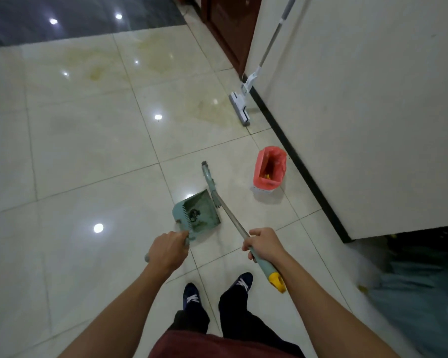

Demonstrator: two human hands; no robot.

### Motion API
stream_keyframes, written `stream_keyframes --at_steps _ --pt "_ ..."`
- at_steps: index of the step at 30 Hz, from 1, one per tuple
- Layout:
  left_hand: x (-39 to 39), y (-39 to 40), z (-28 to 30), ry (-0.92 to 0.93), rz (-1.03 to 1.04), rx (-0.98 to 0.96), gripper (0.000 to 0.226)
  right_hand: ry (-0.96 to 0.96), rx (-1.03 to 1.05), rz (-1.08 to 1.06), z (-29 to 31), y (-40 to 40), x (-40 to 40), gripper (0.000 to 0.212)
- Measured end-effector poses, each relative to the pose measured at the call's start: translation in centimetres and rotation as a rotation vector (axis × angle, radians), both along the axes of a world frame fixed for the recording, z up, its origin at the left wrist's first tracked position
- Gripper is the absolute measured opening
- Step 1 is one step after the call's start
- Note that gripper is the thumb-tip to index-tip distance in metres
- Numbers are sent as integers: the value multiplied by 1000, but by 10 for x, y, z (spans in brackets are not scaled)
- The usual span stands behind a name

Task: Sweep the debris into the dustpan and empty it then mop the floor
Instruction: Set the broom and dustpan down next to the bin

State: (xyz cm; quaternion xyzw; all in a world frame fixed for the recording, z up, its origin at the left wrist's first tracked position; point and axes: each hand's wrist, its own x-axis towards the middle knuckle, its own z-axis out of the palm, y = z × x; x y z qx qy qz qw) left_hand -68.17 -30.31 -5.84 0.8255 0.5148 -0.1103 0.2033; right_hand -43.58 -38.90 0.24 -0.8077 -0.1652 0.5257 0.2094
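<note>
A teal dustpan [199, 211] rests on the tiled floor just ahead of my feet, with dark debris lying inside it. My left hand [167, 250] grips the dustpan's handle. My right hand [263, 244] is closed around the metal shaft of a broom [230, 215], whose narrow teal head [208, 178] touches the floor right beside the dustpan's right edge. The broom's handle end is teal with a yellow cap. A small bin [269, 167] lined with a pink bag stands to the right, near the wall. A white mop [241, 104] leans against the wall farther away.
A white wall [360, 112] with a dark skirting runs along the right. A brown door frame [228, 29] stands at the back. Yellowish stains [96, 71] mark the glossy tiles farther ahead. A dark opening lies at the lower right.
</note>
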Motion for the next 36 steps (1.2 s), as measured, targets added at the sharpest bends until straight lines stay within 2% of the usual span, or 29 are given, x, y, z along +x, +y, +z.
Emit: stream_keyframes --at_steps 6,10,12,16,19,23,32,36 --pt "1 -15 -22 56 -53 -39 31 -3 -69 62 -17 0 -10 19" --pt "2 -17 -25 68 -45 -48 29 16 -92 110 -24 3 -25 18" --pt "1 -19 -27 62 -24 -79 30 26 -94 122 -24 6 -33 10" --pt "0 -29 -32 36 7 -192 43 48 -106 151 -27 6 -51 5" --pt "1 -41 -36 7 64 -269 52 26 -116 188 -31 3 -65 19" --pt "6 -57 -41 -54 167 -323 46 2 -121 267 -29 -3 -76 25" --pt "18 -69 -53 -113 118 -350 36 -5 -111 324 -24 -17 -90 34" --pt "19 -75 -57 -130 111 -352 44 -14 -114 328 -22 -18 -90 32"
